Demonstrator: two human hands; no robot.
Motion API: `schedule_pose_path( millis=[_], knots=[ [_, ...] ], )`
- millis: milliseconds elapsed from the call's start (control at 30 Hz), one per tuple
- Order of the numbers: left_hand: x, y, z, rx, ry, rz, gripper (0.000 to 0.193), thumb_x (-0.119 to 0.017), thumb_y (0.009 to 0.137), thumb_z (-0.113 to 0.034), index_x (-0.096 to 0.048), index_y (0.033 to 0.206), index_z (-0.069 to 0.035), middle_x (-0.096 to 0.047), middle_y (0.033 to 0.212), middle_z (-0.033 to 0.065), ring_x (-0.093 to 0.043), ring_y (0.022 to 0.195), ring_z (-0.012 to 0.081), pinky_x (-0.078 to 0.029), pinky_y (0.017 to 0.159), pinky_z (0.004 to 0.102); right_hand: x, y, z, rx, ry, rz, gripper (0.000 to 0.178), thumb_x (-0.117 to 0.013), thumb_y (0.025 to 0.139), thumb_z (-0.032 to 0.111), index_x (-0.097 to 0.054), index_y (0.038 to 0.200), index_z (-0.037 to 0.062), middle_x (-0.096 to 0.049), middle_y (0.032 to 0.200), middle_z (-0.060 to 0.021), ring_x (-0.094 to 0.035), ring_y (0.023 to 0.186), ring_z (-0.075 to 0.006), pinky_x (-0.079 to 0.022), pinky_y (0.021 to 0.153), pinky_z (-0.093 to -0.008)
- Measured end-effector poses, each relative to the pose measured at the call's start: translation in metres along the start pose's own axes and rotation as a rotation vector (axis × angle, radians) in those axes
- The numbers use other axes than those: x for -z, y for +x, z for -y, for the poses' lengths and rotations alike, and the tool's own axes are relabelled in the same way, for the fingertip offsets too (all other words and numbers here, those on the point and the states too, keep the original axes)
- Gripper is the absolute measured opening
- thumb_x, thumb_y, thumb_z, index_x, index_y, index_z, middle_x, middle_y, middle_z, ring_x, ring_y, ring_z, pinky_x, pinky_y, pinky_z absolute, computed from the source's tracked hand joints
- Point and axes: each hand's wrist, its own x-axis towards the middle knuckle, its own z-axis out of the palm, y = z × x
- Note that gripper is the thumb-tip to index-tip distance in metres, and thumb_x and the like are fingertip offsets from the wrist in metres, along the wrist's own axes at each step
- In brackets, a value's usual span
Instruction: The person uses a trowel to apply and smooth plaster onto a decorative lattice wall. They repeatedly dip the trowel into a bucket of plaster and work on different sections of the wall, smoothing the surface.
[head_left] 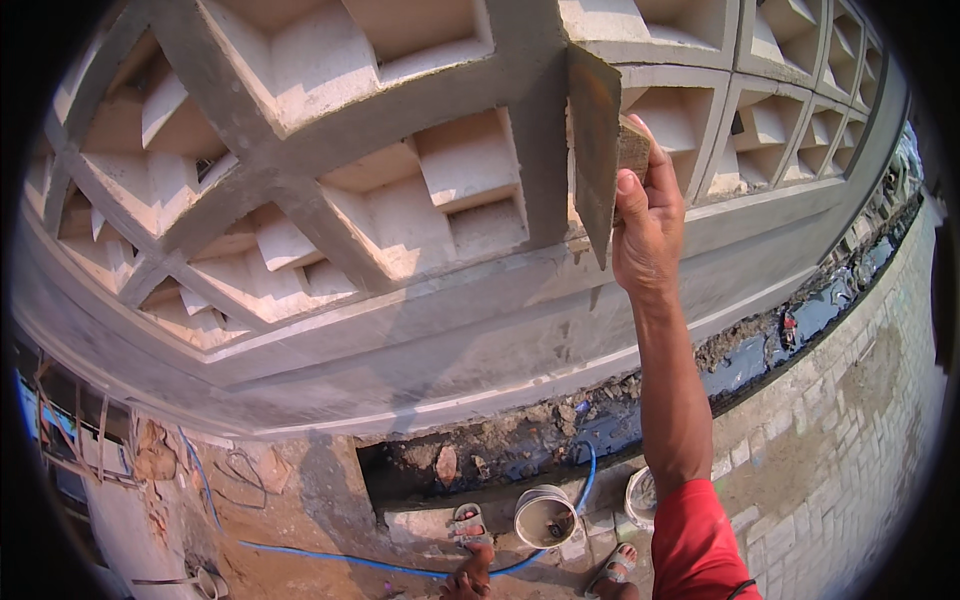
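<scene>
My right hand (650,220) is raised in front of the breeze-block wall, its fingers and thumb wrapped round the wooden handle (633,150) of a plastering float. The float's flat board (596,140) stands nearly upright, seen almost edge-on. It lies along the right side of a vertical band of dark grey mortar (545,130) between the pale blocks; I cannot tell whether it presses on the wall. More smooth grey mortar covers the ribs around the square block openings (470,175) to the left. My left hand is not in view.
Below the wall runs an open drain (740,365) with dark water and rubble. A bucket (546,517) and a second white bucket (641,497) stand near my sandalled feet. A blue hose (350,558) crosses the ground. Paving (800,470) lies at the right.
</scene>
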Motion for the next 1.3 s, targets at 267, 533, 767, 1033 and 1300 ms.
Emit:
schedule_pose_path(
  millis=[267, 533, 767, 1033, 1300],
  knots=[
    [-0.001, 0.007, -0.005, -0.022, -0.048, 0.008, 0.046, -0.049, 0.085, -0.044, -0.052, 0.119, -0.012, -0.056, 0.115, 0.0163, -0.056, 0.096, 0.0349, -0.044, 0.080, 0.0493, 0.019, -0.048, 0.007, -0.123, -0.023, -0.140, 0.061, -0.065, 0.083, 0.027, -0.039, 0.130, -0.0029, -0.051, 0.119, -0.0123, -0.050, 0.108, -0.0172, -0.040, 0.093, -0.0297],
    [-0.001, 0.006, -0.002, -0.029, -0.060, 0.007, 0.045, -0.048, 0.086, -0.044, -0.053, 0.118, -0.013, -0.057, 0.114, 0.0159, -0.057, 0.096, 0.0343, -0.044, 0.080, 0.0490, 0.013, -0.034, 0.012, -0.125, 0.039, -0.139, 0.060, -0.064, 0.083, 0.027, -0.040, 0.128, -0.0039, -0.050, 0.119, -0.0128, -0.051, 0.107, -0.0171, -0.041, 0.091, -0.0291],
    [-0.002, 0.001, 0.004, -0.017, -0.061, 0.003, 0.045, -0.046, 0.087, -0.045, -0.054, 0.118, -0.013, -0.058, 0.114, 0.0156, -0.058, 0.096, 0.0338, -0.044, 0.081, 0.0488, 0.009, -0.027, 0.011, -0.076, 0.000, -0.099, 0.056, -0.063, 0.084, 0.026, -0.042, 0.127, -0.0040, -0.052, 0.116, -0.0127, -0.053, 0.104, -0.0160, -0.044, 0.089, -0.0286],
    [-0.005, -0.012, 0.006, -0.010, -0.055, -0.044, 0.042, -0.045, 0.088, -0.043, -0.056, 0.115, -0.013, -0.061, 0.109, 0.0151, -0.058, 0.093, 0.0346, -0.044, 0.078, 0.0480, 0.008, -0.039, 0.005, -0.164, -0.070, -0.131, 0.054, -0.062, 0.085, 0.023, -0.043, 0.126, -0.0064, -0.054, 0.114, -0.0136, -0.052, 0.104, -0.0168, -0.041, 0.091, -0.0286],
    [0.011, -0.005, -0.032, 0.039, -0.203, -0.084, 0.034, -0.047, 0.088, -0.035, -0.059, 0.110, -0.012, -0.065, 0.095, 0.0125, -0.059, 0.087, 0.0345, -0.046, 0.077, 0.0441, 0.021, -0.073, 0.016, -0.351, -0.134, -0.271, 0.052, -0.060, 0.086, 0.020, -0.043, 0.126, -0.0065, -0.055, 0.114, -0.0131, -0.054, 0.101, -0.0154, -0.043, 0.087, -0.0268]
  ],
)
